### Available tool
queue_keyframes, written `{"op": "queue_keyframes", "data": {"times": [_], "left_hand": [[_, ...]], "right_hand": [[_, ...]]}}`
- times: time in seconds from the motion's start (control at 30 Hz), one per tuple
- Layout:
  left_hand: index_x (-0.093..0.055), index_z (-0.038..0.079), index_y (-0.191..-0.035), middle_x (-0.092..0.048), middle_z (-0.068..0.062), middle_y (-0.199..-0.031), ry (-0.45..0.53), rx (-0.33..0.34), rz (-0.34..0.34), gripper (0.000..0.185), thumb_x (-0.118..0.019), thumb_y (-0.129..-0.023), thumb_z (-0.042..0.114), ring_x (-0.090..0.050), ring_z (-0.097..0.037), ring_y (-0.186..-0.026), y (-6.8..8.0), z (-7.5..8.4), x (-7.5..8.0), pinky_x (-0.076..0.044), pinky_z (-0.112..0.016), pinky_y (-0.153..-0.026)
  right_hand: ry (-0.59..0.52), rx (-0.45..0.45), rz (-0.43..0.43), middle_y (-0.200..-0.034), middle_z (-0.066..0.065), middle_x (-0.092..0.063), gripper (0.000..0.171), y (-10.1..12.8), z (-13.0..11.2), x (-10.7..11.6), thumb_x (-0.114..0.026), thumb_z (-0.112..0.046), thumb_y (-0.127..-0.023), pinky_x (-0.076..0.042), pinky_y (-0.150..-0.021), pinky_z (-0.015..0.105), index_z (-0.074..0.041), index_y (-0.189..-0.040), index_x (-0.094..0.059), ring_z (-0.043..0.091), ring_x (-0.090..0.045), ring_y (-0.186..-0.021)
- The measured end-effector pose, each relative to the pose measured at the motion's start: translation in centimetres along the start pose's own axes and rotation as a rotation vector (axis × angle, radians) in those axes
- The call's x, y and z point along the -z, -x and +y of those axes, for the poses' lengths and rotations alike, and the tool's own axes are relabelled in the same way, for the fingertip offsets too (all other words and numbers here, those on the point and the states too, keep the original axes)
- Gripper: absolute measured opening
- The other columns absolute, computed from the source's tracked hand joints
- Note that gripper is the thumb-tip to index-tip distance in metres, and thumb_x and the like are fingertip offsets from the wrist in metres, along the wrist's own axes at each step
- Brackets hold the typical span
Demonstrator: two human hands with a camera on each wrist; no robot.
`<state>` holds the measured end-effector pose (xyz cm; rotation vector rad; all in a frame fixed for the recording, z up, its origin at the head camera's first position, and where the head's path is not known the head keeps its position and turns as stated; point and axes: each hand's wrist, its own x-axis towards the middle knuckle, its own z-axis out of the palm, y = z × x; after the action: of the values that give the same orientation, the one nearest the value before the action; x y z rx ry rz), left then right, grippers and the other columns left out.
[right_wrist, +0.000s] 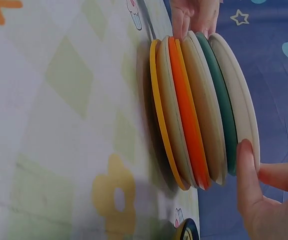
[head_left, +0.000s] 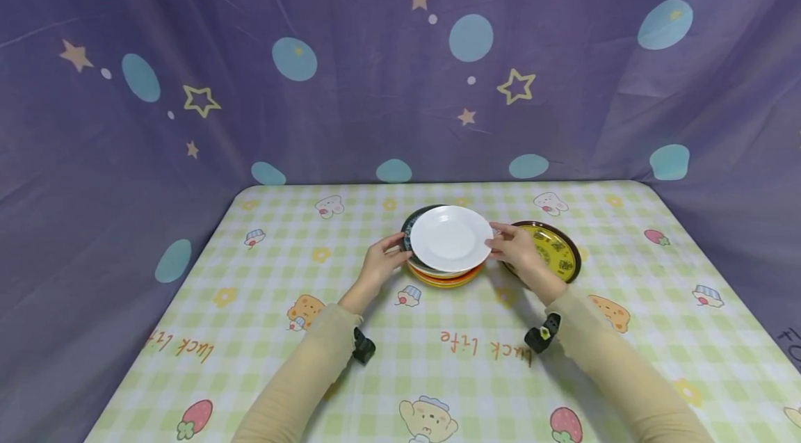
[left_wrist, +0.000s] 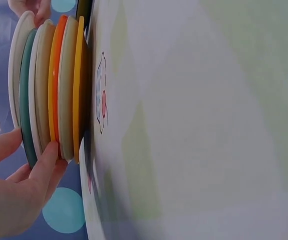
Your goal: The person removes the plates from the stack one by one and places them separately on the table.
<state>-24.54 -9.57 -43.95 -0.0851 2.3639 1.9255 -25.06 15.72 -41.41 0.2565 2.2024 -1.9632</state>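
Observation:
A stack of several plates point(head_left: 446, 275) stands mid-table with a white plate point(head_left: 450, 238) on top, shifted slightly right. My left hand point(head_left: 395, 252) grips the stack's left rim. In the left wrist view the left hand point(left_wrist: 31, 155) has its thumb by the teal plate point(left_wrist: 25, 100) and a finger on the cream plate point(left_wrist: 42, 90) below it. My right hand point(head_left: 500, 245) pinches the white plate's right rim. In the right wrist view the right hand point(right_wrist: 254, 165) has its thumb on the white plate point(right_wrist: 236, 95), fingers on the upper side. Orange and yellow plates lie lower.
A yellow patterned plate with a dark rim point(head_left: 553, 248) lies flat just right of the stack, partly under my right hand. A checked cartoon tablecloth point(head_left: 281, 276) covers the table. A purple starred curtain point(head_left: 188, 46) closes off the back and sides.

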Motion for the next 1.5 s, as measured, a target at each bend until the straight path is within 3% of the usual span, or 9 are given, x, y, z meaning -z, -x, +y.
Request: {"op": "queue_keyframes", "data": {"times": [0.27,0.57,1.07,1.5], "left_hand": [[-0.047,0.003,-0.126,-0.045,-0.02,-0.127,0.014,-0.009,-0.003,0.049,-0.06,-0.079,0.0,-0.054,-0.029,-0.106,0.1,0.2,0.0,-0.051,-0.028,-0.082],[-0.047,0.004,-0.126,-0.046,-0.019,-0.127,0.005,-0.002,0.001,0.049,-0.06,-0.079,0.001,-0.053,-0.029,-0.107,0.2,0.4,0.1,-0.051,-0.028,-0.082],[-0.042,0.0,-0.129,-0.043,-0.023,-0.128,0.044,-0.008,-0.04,0.053,-0.06,-0.079,-0.001,-0.05,-0.033,-0.109,0.1,0.5,0.3,-0.05,-0.031,-0.086],[-0.044,0.003,-0.128,-0.047,-0.02,-0.125,0.025,-0.011,0.0,0.052,-0.06,-0.078,-0.001,-0.052,-0.031,-0.108,0.2,0.2,0.0,-0.051,-0.029,-0.083]], "right_hand": [[0.011,0.027,0.008,-0.091,0.008,-0.048,0.05,0.3,-0.4,0.8,-0.054,0.0,-0.085,-0.055,-0.066,0.021,0.001,-0.132,-0.037,0.005,-0.057,-0.061],[-0.079,0.028,-0.004,-0.088,0.004,-0.05,0.052,0.6,-1.0,2.1,-0.053,0.002,-0.085,-0.054,-0.066,0.02,0.003,-0.133,-0.034,0.005,-0.058,-0.061],[-0.038,0.027,0.0,-0.088,-0.002,-0.055,0.054,1.6,-1.5,4.8,-0.053,-0.003,-0.086,-0.054,-0.068,0.019,0.0,-0.136,-0.031,0.003,-0.059,-0.066],[-0.12,0.004,0.01,-0.078,-0.009,-0.057,0.06,2.4,-1.2,8.0,-0.054,-0.002,-0.085,-0.054,-0.067,0.019,0.0,-0.137,-0.026,0.004,-0.06,-0.062]]}}
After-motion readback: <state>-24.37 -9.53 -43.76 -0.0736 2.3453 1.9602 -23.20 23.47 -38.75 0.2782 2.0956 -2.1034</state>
